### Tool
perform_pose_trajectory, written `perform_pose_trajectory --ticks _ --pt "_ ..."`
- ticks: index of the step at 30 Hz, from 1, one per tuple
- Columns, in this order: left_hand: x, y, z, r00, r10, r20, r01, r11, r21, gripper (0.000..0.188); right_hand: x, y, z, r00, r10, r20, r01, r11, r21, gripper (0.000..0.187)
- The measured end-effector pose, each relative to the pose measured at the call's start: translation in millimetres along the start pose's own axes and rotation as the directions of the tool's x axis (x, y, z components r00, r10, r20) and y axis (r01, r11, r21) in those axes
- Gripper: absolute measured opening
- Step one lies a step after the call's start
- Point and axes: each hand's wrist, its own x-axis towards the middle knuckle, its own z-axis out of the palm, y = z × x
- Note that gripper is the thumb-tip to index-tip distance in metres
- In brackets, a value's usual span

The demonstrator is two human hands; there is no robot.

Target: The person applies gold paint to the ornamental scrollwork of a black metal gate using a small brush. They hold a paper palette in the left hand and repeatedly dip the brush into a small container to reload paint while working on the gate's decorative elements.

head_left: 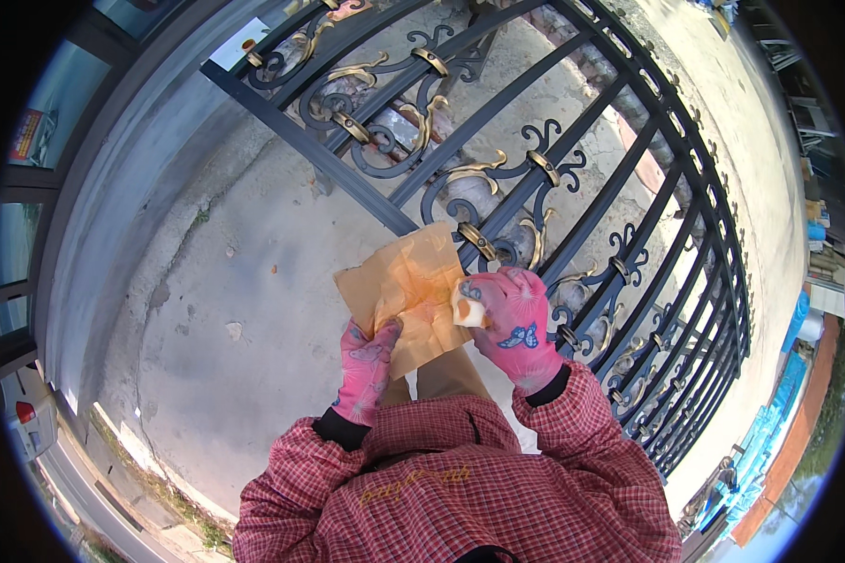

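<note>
My left hand (366, 371), in a pink patterned glove, grips a creased brown sheet of paper (399, 281) by its lower left edge, thumb on top. An orange-gold smear marks the middle of the sheet. In my right hand (519, 330), gloved in pink with a blue butterfly, the fingers close round a small white sponge-like pad (466, 311) stained orange. The pad lies over the right edge of the paper; whether it presses on it I cannot tell. Just beyond my hands is a dark wrought-iron panel (507, 202) with scrolls and gold-coloured collars and leaves.
The panel stretches from the far left to the right above the concrete ground (244, 366). Rubble (408, 122) shows between its bars. A wall with windows (61, 98) stands at the left, and blue sheeting (770, 422) lies at the far right.
</note>
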Motion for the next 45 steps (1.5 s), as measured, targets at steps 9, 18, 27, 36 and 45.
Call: perform_pose_trajectory --ticks 9,18,27,36,45 --pt "-2 9 4 0.988 -0.085 -0.126 0.066 0.987 -0.144 0.032 -17 94 -30 0.919 0.328 -0.217 -0.327 0.944 0.043 0.035" --pt "-3 -2 14 0.962 -0.07 -0.263 0.02 0.982 -0.187 0.036 5 219 -17 0.866 0.488 -0.111 -0.499 0.858 -0.12 0.034" --pt "-9 -13 34 0.947 -0.048 -0.318 -0.013 0.983 -0.185 0.036 13 227 -30 0.903 0.409 -0.134 -0.41 0.912 0.019 0.03" --pt "-11 -18 42 0.944 -0.052 -0.324 -0.012 0.981 -0.192 0.04 -12 211 -23 1.0 0.015 -0.018 -0.015 1.0 -0.012 0.036" --pt "-15 -20 42 0.928 -0.076 -0.365 -0.001 0.978 -0.208 0.039 -21 189 -1 0.979 -0.161 0.128 0.177 0.976 -0.124 0.034"
